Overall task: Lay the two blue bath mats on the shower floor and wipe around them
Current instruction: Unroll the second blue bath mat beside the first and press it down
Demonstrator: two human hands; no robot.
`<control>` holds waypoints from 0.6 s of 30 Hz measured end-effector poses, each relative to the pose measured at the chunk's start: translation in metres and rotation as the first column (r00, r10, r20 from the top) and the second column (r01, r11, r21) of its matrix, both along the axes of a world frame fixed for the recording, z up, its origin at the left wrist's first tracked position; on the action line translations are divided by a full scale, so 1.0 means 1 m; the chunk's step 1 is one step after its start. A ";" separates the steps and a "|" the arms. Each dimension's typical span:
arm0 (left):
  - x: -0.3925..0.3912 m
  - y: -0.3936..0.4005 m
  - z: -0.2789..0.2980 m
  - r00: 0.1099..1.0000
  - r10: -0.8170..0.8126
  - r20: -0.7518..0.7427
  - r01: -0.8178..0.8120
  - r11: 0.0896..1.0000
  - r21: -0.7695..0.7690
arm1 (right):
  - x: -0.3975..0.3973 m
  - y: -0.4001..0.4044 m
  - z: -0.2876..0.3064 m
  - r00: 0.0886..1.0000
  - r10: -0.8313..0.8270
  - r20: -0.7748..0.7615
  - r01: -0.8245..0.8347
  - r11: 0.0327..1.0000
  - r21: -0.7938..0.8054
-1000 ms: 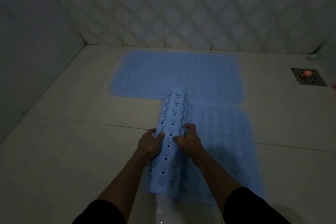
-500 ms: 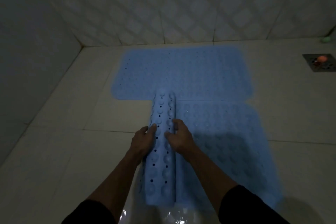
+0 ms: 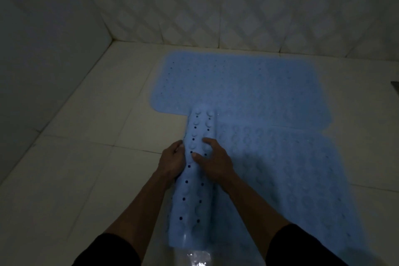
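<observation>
One blue bath mat (image 3: 241, 80) lies flat on the floor by the back wall. A second blue bath mat (image 3: 291, 175) lies in front of it, its right part flat and its left part still a roll (image 3: 198, 131) with suction cups and holes showing. My left hand (image 3: 172, 160) grips the roll's left side. My right hand (image 3: 212, 161) presses on the roll's top and right side. Both hands sit about midway along the roll.
Pale floor tiles (image 3: 82, 157) spread to the left. A plain wall stands at the left and a diamond-patterned tiled wall (image 3: 237, 6) at the back. The floor drain's corner (image 3: 395, 86) shows at the right edge. Shiny clear plastic (image 3: 194, 255) lies at the roll's near end.
The roll has shifted further left and grown thinner, with more of the second mat lying flat to its right. The view has turned left, so the drain slid to the frame's edge.
</observation>
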State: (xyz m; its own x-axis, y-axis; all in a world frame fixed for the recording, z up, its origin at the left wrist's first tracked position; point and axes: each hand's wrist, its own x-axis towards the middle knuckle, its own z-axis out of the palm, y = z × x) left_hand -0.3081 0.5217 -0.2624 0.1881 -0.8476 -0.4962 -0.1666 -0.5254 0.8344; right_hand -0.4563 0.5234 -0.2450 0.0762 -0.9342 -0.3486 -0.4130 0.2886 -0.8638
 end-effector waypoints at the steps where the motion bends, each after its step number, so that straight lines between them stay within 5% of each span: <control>1: 0.003 -0.001 0.000 1.000 0.007 -0.001 -0.007 1.000 -0.005 | 0.004 -0.001 0.000 1.000 -0.016 0.017 0.017 1.000 -0.023; 5: 0.017 -0.003 0.003 0.997 0.030 0.071 -0.029 0.999 -0.018 | 0.022 -0.010 -0.002 0.990 -0.096 0.104 0.099 0.995 -0.017; 14: 0.050 -0.010 0.010 0.962 -0.060 0.267 0.066 0.998 -0.013 | 0.059 -0.020 -0.011 0.990 -0.021 0.139 0.011 0.997 0.075; 18: 0.064 -0.011 0.011 0.912 0.017 0.409 0.011 0.998 -0.068 | 0.066 -0.024 -0.014 0.995 0.016 0.094 -0.022 0.998 0.062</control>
State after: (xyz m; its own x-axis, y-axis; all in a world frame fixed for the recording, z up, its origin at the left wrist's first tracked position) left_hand -0.2442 0.5103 -0.2515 0.3650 -0.8753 -0.3171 -0.4993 -0.4715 0.7269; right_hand -0.3902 0.4992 -0.2587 0.1286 -0.9086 -0.3974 -0.3371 0.3368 -0.8792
